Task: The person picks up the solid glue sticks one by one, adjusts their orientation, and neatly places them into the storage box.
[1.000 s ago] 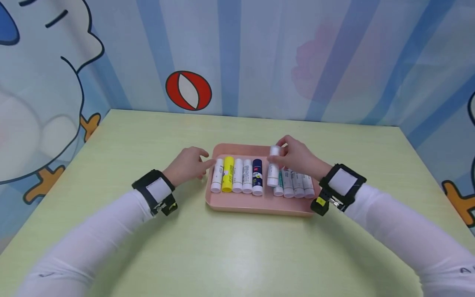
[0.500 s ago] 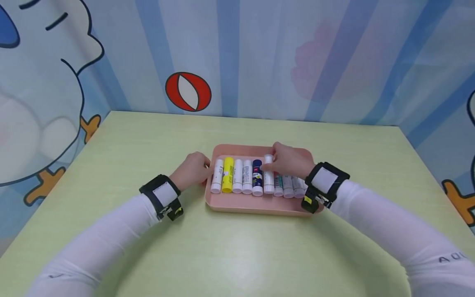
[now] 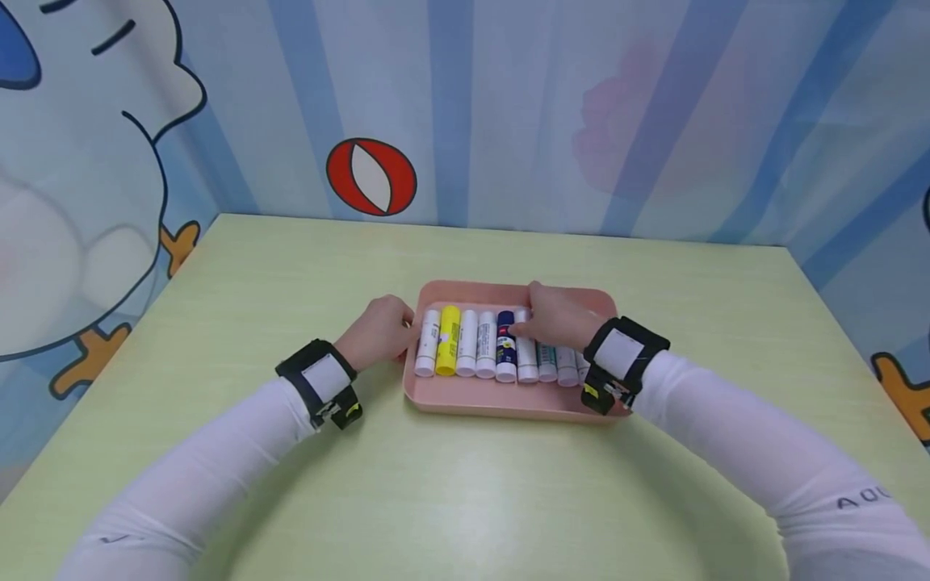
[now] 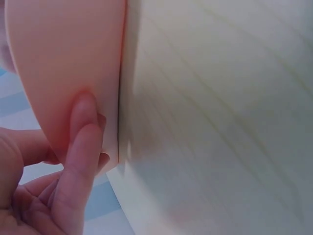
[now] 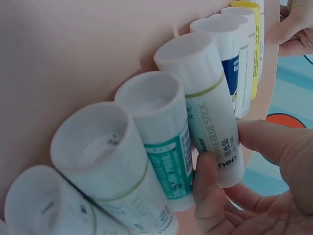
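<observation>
A pink tray (image 3: 501, 403) holds several glue sticks lying side by side in a row. My right hand (image 3: 563, 317) is over the row's right half, its thumb and fingers pinching a white glue stick (image 5: 208, 103) near its lower end. That stick lies between a navy glue stick (image 3: 505, 357) and a white one with a teal label (image 5: 168, 161). At the tray's left end, my left hand (image 3: 378, 332) grips the rim; its fingers (image 4: 80, 161) press the outer wall in the left wrist view. A yellow glue stick (image 3: 448, 339) is second from the left.
The tray stands on a pale yellow-green table (image 3: 465, 492). Behind the table hangs a blue striped cloth backdrop (image 3: 501, 105) with cartoon prints. Both wrists carry strapped cameras; the right one (image 3: 599, 391) overlaps the tray's right end.
My right hand has moved left and down, bringing the white glue stick from above the row into place beside the navy one. My left hand has closed in on the tray's left rim.
</observation>
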Demonstrator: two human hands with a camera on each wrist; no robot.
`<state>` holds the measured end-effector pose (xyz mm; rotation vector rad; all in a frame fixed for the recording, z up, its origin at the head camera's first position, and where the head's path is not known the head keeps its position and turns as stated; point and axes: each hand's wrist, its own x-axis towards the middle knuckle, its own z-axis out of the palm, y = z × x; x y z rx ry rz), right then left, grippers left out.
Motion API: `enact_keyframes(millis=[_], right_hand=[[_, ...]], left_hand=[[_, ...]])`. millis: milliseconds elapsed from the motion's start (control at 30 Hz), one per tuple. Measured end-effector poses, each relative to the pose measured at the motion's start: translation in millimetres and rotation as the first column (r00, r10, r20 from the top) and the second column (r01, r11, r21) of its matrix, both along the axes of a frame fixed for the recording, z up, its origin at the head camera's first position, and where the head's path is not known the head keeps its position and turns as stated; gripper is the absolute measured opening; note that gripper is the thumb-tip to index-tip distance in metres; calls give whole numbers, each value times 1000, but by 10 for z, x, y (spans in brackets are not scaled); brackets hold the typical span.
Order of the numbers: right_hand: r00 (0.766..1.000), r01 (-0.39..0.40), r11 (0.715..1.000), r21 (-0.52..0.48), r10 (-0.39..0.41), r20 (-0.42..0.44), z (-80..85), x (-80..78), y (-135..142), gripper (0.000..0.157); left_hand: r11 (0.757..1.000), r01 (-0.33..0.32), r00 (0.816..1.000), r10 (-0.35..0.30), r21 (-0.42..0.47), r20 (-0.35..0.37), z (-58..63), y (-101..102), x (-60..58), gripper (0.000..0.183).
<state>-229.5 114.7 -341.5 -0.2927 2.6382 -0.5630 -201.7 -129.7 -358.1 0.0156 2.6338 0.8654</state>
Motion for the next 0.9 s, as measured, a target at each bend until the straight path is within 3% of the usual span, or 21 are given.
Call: enact_keyframes(millis=[367,500,733,800,900], right_hand=[[997,-39,998,47,41,-62,-47,8,-3,43],[996,-29,1000,-10,28,-81,-6,31,44,41],[984,-43,981,-187,9,-180,221,109,235,37],[979,-61,975,-212,16,-205,284,145,321,36],[968,-97,970,-223,40,-246,371,230,470,37]], left_hand=[[1000,16,1000,-16,-1,-7,-11,-7,8,21],[999,32,999,-32,2,-18,-13,-13,11,21],[999,47,999,-47,9,-24,-18,-53,17,26],[997,67,996,-68,-25,-58,-9,-85,39,32],[987,96,978,-117,-127,-174,48,-136,97,44]])
